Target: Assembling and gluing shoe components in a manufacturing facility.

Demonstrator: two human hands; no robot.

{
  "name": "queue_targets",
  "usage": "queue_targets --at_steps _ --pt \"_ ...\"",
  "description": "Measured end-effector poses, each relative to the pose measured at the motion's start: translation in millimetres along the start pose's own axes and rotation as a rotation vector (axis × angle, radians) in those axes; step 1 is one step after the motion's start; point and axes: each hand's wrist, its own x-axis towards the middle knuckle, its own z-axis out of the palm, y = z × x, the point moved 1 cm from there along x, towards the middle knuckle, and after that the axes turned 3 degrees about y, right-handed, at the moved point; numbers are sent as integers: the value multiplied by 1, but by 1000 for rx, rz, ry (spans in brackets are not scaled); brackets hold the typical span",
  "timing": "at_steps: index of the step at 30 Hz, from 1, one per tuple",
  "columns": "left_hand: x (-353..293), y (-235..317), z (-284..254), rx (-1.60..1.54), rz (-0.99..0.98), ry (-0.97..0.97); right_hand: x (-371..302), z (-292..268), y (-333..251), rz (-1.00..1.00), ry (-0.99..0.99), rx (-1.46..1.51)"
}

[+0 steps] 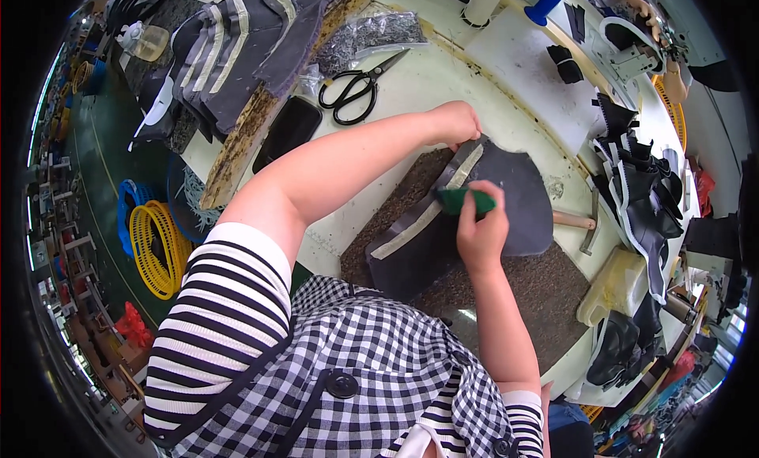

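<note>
I'm watching the right hand (pixel 484 230) now, fingers closed around a green tool (pixel 465 201), its end right over the pale strip. And there's the left hand (pixel 455 126), curled at the top end of the dark grey panel (pixel 518 189); whether it pinches or just presses, I can't tell from here. The panel lies on a speckled brown slab (pixel 545 288), the pale strip (pixel 407 235) running slantwise along its left edge. Just right of it, I've got a hammer (pixel 590 225); beyond, a yellowish block (pixel 613 288) and piled black pieces (pixel 632 173). Up and left, black-handled scissors (pixel 356 90), then a stack of grey pieces (pixel 257 70).
</note>
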Motion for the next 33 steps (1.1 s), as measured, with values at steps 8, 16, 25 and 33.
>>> queue_targets --at_steps 8,16,25,33 --pt "7 -2 7 25 12 15 -34 8 14 -5 28 -38" --pt "37 -8 22 253 105 -15 -89 17 10 -3 -47 91" --pt "38 -5 36 230 156 -34 -104 21 4 39 -383 233" --pt "-52 11 8 -304 173 145 -64 -17 8 140 260 364"
